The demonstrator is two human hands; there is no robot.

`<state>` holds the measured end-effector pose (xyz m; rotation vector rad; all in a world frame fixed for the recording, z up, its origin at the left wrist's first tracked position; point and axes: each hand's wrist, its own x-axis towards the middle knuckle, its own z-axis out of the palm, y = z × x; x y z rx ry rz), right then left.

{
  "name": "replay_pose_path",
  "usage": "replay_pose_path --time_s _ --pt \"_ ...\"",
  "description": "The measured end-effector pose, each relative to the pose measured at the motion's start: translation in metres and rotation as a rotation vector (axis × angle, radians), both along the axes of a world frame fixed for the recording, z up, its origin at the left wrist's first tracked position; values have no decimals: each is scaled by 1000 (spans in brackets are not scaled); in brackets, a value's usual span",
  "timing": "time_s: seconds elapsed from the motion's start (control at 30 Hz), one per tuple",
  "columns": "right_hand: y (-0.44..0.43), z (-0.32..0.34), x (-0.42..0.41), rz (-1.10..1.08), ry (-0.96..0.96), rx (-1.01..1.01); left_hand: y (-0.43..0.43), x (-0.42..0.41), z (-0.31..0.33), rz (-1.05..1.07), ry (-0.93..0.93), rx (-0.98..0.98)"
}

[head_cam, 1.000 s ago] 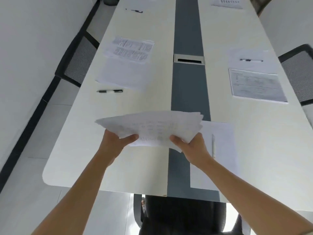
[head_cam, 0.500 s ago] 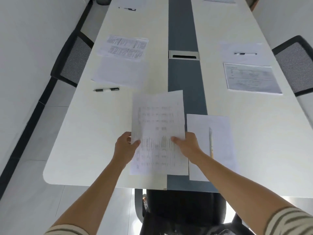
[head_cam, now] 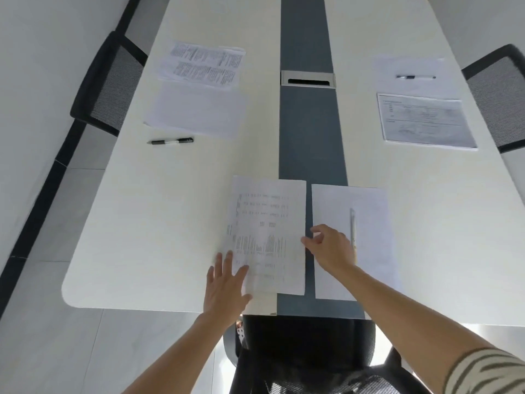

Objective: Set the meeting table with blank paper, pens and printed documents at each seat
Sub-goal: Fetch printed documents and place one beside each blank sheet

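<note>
A printed document lies flat at the near end of the long white table. My left hand rests with straight fingers on its lower left corner. My right hand hovers at the document's right edge, fingers loosely curled, holding nothing. To the right of the document lies a blank sheet with a pale pen on it. The left seat has a printed document, a blank sheet and a black pen. The right seat has a printed document, a blank sheet and a pen.
A grey strip runs down the table's middle with a metal cable hatch. Black mesh chairs stand at the left, the right and right below me. White walls close in on both sides.
The printed document came down from my two hands onto the table beside the blank sheet. Both hands have let go; the left now lies flat on its corner.
</note>
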<state>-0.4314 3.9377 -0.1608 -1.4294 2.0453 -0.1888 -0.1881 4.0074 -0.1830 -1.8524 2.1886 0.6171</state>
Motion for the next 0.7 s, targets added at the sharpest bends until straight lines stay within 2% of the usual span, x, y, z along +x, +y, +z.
replay_pose_path --time_s 0.07,0.1,0.2,0.27,0.7 --pt "21 -5 -31 77 143 -142 -2 4 -7 -20 -10 -24" --pt "33 -10 -45 138 213 -151 -3 6 -9 -18 -10 -26" --pt "66 -32 -77 288 362 35 -6 4 -12 13 25 -40" --pt "77 -42 -87 304 383 132 -6 -3 -13 21 26 -22" --pt "65 -37 -93 294 384 150 -5 -26 -9 21 24 18"
